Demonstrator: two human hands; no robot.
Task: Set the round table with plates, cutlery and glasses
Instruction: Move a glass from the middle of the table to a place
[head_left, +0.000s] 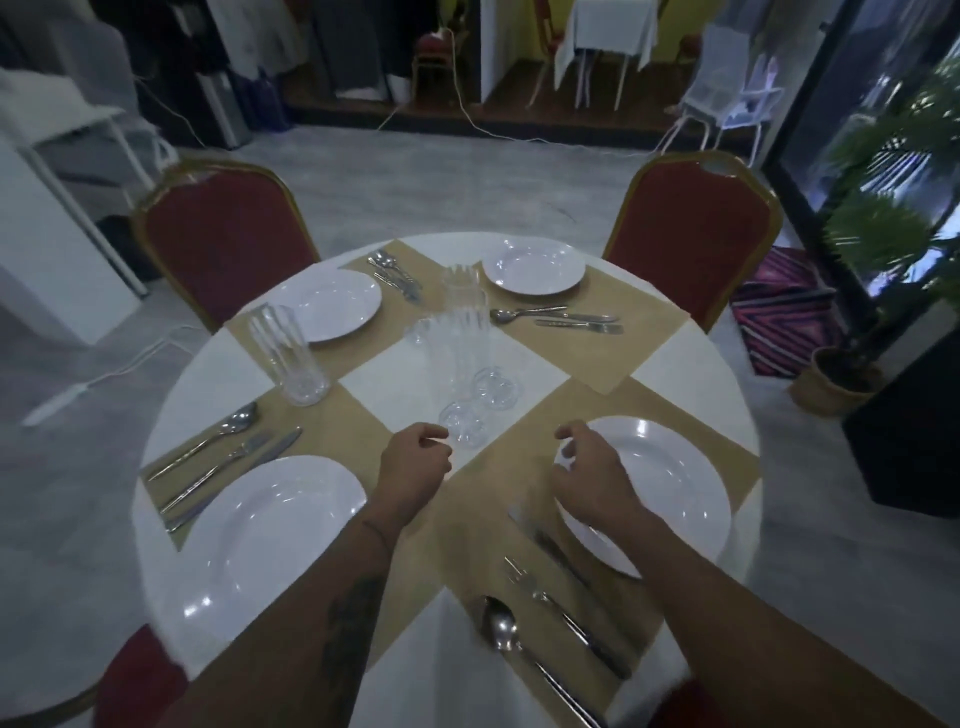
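Round table (176, 384), white cloth. Near glass (457, 384) and far glass (467, 296) upright at centre, close together. Third glass (288, 353) at 10 o'clock. Left hand (415, 460) just beside near glass base, fingers loosely curled, holding nothing. Right hand (592, 480) over rim of plate (680, 483) at 4 o'clock, fingers slack, half-spread, empty. Cutlery (561, 618) at 5 o'clock.
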